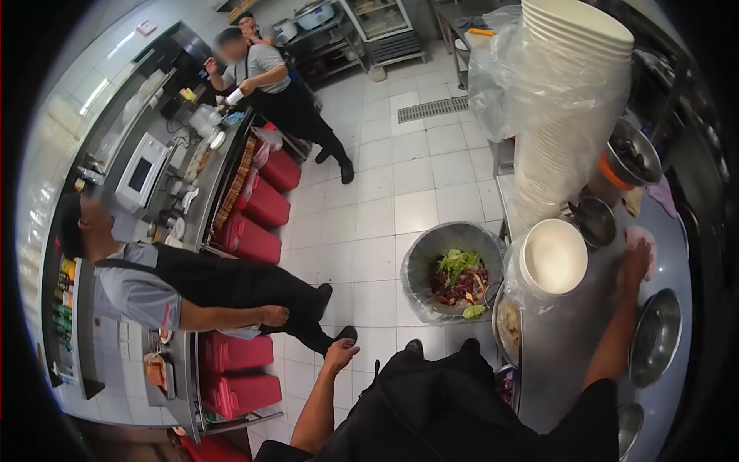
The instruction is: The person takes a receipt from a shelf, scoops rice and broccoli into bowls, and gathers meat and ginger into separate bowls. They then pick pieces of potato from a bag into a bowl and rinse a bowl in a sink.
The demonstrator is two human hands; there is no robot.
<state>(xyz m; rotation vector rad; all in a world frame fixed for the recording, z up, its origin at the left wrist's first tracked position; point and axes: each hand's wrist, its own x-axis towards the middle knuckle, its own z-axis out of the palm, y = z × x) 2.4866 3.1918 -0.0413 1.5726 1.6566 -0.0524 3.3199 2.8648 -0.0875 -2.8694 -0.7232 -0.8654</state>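
My right hand (636, 260) presses down on a pink cloth (651, 245) on the steel counter (566, 362), its fingers partly hidden against the fabric. Just left of it are a small metal pan (596, 219) and a white paper bowl (553, 258). A metal bowl (656, 337) lies on the counter near my right forearm. My left hand (341, 356) hangs in the air over the floor, fingers loosely apart and nothing in them.
A tall stack of white paper bowls (573, 100) in plastic rises from the counter. On the floor stands a lined bin (416, 269) with vegetable scraps. Two people (208, 289) (265, 65) stand along the left counter, above red bins (250, 237); another person is farther back.
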